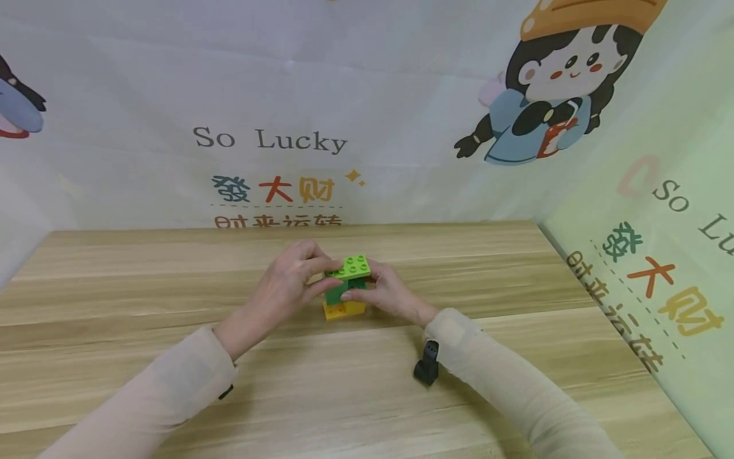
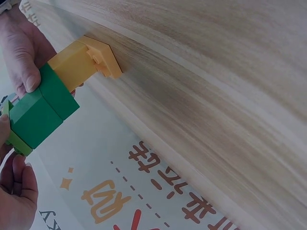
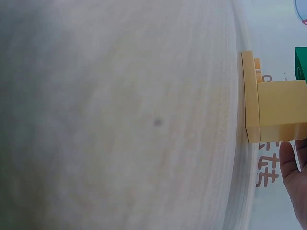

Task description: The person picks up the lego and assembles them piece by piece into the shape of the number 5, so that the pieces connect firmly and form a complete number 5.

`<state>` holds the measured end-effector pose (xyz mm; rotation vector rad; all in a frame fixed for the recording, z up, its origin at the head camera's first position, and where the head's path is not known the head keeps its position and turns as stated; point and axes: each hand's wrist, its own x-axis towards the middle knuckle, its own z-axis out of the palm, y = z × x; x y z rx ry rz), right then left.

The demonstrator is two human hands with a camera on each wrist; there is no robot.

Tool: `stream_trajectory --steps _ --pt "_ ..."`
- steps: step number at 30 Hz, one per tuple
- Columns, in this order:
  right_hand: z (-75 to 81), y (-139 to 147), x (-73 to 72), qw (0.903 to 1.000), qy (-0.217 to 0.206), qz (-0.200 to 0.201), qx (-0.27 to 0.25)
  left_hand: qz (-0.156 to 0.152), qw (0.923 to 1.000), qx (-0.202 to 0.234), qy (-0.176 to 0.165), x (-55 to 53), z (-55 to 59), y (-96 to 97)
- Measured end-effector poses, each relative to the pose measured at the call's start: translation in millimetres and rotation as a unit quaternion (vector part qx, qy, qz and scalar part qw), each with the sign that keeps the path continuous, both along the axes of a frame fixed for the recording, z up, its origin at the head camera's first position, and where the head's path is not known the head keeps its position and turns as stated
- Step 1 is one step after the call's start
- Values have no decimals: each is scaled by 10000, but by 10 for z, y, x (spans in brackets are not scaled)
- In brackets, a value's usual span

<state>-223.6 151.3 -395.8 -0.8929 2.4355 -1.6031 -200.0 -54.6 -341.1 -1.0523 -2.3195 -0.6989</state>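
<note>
A stack of toy building bricks stands on the wooden table. At its foot lies a yellow plate (image 1: 337,312), with a yellow brick (image 3: 283,110) on it. Two dark green bricks (image 2: 41,115) sit above, overhanging to one side. On top is a light green plate (image 1: 357,266) with studs. My left hand (image 1: 292,274) pinches the light green plate at its left end between thumb and fingers. My right hand (image 1: 392,295) grips the dark green bricks from the right, thumb on the front; its fingers behind are mostly hidden.
The wooden table (image 1: 321,395) ends at a printed cloth backdrop (image 1: 401,127), which also hangs along the right side. A black wrist device (image 1: 426,364) hangs below the right sleeve, close over the tabletop.
</note>
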Motion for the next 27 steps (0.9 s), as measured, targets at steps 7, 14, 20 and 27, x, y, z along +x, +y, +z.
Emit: stream_trajectory --steps 7,14,20,27 --pt "-2 2 -1 10000 -7 -1 -9 -44 10000 70 24 -7 -13 -8" --pt "-3 1 -5 10000 0 -22 38 -121 9999 10 35 -14 -1 -9" --pt "2 5 -3 10000 -45 -42 57 -162 9998 -65 87 -17 18 -6" --pt "2 2 -2 9999 -86 -53 92 -129 9998 -138 67 -15 30 -8"
